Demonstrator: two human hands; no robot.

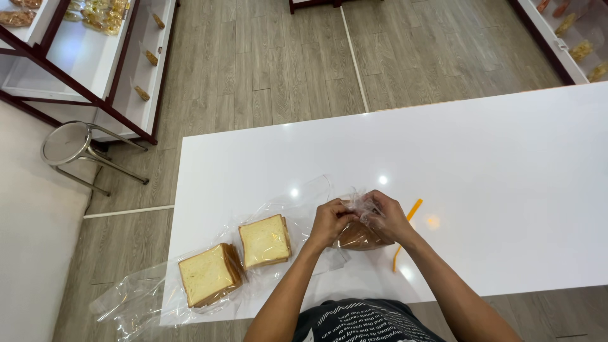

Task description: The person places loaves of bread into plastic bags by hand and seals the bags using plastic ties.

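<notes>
My left hand (330,221) and my right hand (385,216) meet over a clear plastic bag of sliced bread (358,237) on the white table (481,177). Both hands pinch the gathered top of that bag. Left of them, two stacks of sliced bread (265,240) (208,273) lie on a flat clear plastic bag (145,297) that hangs over the table's front left corner. Two orange twist ties lie by my right hand, one (414,209) beyond the wrist and one (397,258) nearer the front edge.
A round metal stool (68,143) stands on the wooden floor at the left. Behind it is a white display shelf with a dark red frame (95,57) holding packed baked goods. Another shelf (570,31) shows at the top right.
</notes>
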